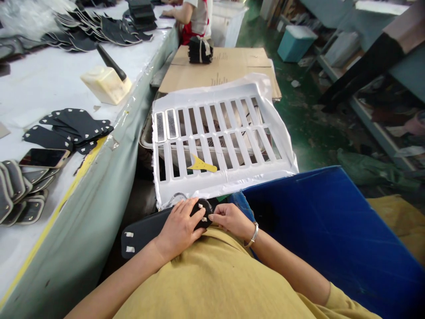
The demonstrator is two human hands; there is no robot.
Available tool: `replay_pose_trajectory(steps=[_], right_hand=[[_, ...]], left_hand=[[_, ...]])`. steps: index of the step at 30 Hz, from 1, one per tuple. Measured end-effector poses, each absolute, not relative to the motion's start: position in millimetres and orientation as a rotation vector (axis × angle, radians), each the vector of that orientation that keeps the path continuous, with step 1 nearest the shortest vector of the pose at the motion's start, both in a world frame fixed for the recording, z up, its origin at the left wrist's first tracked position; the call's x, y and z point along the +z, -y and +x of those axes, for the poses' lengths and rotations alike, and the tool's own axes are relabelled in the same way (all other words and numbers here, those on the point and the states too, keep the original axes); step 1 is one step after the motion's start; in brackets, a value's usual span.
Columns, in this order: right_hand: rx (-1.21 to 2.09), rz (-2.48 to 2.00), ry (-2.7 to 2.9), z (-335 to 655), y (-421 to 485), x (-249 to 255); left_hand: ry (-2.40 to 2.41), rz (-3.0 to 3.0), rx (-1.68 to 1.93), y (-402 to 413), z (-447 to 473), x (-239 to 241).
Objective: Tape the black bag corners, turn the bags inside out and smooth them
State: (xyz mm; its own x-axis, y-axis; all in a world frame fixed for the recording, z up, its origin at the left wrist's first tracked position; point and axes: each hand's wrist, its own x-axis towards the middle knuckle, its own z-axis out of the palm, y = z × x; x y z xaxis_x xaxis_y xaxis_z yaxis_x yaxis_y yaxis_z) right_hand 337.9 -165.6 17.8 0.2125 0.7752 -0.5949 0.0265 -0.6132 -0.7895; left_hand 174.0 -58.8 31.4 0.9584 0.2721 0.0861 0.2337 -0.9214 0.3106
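A long black shaped piece (146,228) with small white tabs lies across my lap, close to my body. My left hand (181,223) rests flat on its right end, fingers stretched out and pressing it down. My right hand (230,220), with a bracelet on the wrist, pinches the piece's right tip between thumb and fingers. Just beyond both hands a white slatted plastic tray (219,177) lies upside down, with a yellow cut-out shape (202,166) on it.
The long worktable (49,88) at left carries stacks of black pieces (71,126), grey-edged pieces (16,190), a phone (43,157) and a cream block with a black handle (106,82). A blue bin (332,230) stands at right. Another person (195,17) works at the far end, by flattened cardboard (229,66).
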Motion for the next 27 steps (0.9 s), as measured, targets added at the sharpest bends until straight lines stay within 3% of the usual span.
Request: replay_pose_trajectory(steps=[8, 15, 27], right_hand=[[1.540, -1.818, 0.591, 337.4, 161.2, 12.3], [1.289, -1.837, 0.771, 334.3, 160.3, 5.5], [1.249, -1.776, 0.791, 341.4, 147.5, -0.2]], left_hand=[[-0.342, 2.747, 0.249, 54.2, 178.9, 26.0], [-0.435, 2.636, 0.330, 55.8, 177.2, 20.1], [-0.510, 2.511, 0.350, 53.3, 178.6, 13.6]])
